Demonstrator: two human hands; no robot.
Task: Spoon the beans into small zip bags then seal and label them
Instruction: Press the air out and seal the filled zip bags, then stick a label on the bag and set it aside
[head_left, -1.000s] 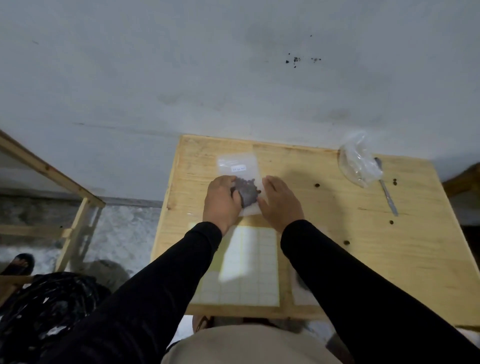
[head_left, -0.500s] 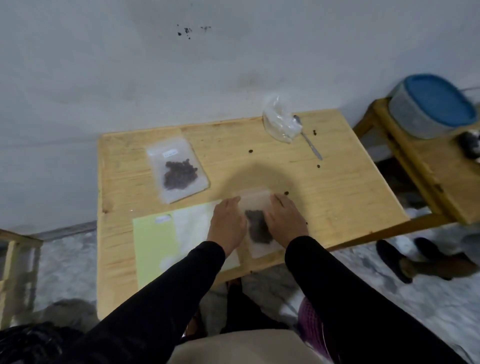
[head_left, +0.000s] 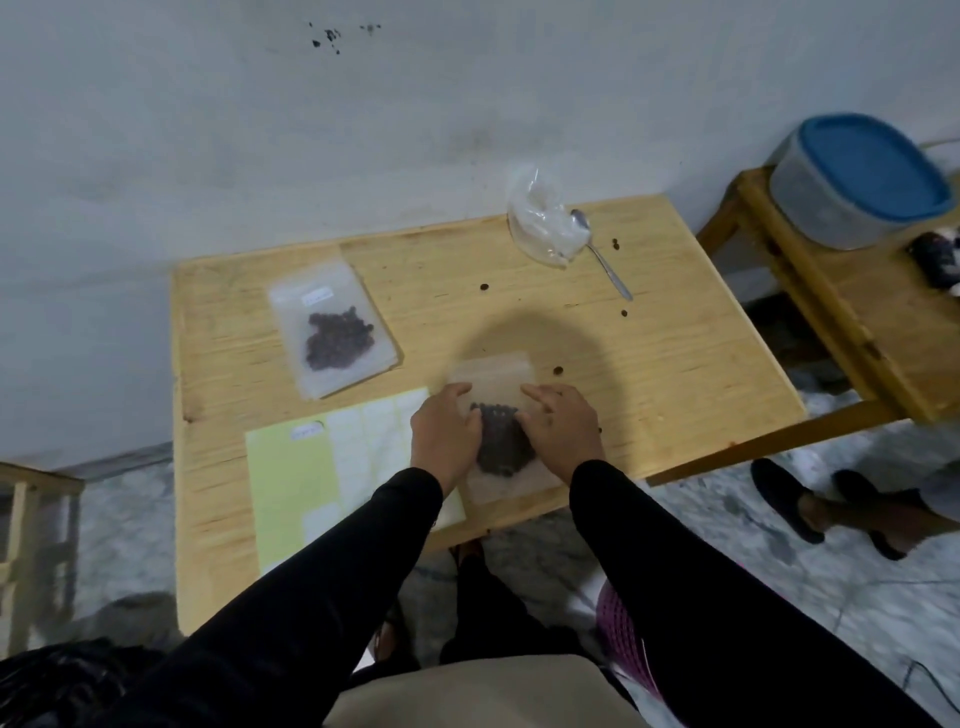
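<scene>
Beans (head_left: 501, 441) are lying in the zip bag (head_left: 498, 384) at the frame's centre, flat on the counter (head_left: 675, 364). I am pressing my left hand (head_left: 445, 435) and right hand (head_left: 563, 431), fingers straight, on both sides, probably to flatten it for sealing.

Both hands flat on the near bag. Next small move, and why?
Probably run the fingers along the near bag's top strip to seal it. Left hand and right hand press beside its beans, and no label shows on it, unlike the far bag. Seal state is unclear.
</scene>
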